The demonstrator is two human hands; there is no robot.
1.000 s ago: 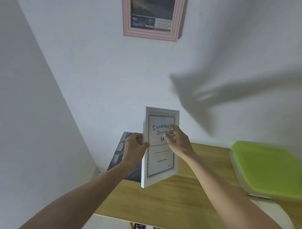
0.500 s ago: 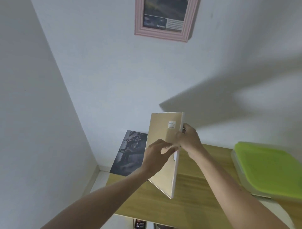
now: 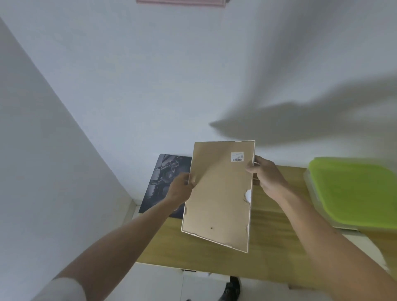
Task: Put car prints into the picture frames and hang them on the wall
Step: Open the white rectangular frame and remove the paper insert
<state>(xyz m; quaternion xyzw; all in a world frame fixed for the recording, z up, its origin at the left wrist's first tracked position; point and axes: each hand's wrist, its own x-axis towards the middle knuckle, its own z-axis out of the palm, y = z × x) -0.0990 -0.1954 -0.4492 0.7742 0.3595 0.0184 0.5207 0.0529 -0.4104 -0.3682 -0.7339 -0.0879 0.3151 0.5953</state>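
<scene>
Both hands hold a picture frame point(image 3: 219, 193) above the wooden table point(image 3: 268, 247), brown backing toward the camera: left hand point(image 3: 179, 190) pinches its left edge, right hand point(image 3: 265, 177) grips its right edge; a dark car print point(image 3: 165, 176) lies far left

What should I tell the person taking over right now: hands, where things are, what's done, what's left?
Left hand: grips the left edge of the frame.
Right hand: grips the frame's right edge, near the top.
The frame is held above the table, its brown backing board facing the camera, white sticker at upper right.
The car print lies on the table's far left corner, partly behind the frame.
A pink frame already hangs on the wall; only its lower edge shows.
Left: open the backing, put the print in, close it, hang it.
</scene>
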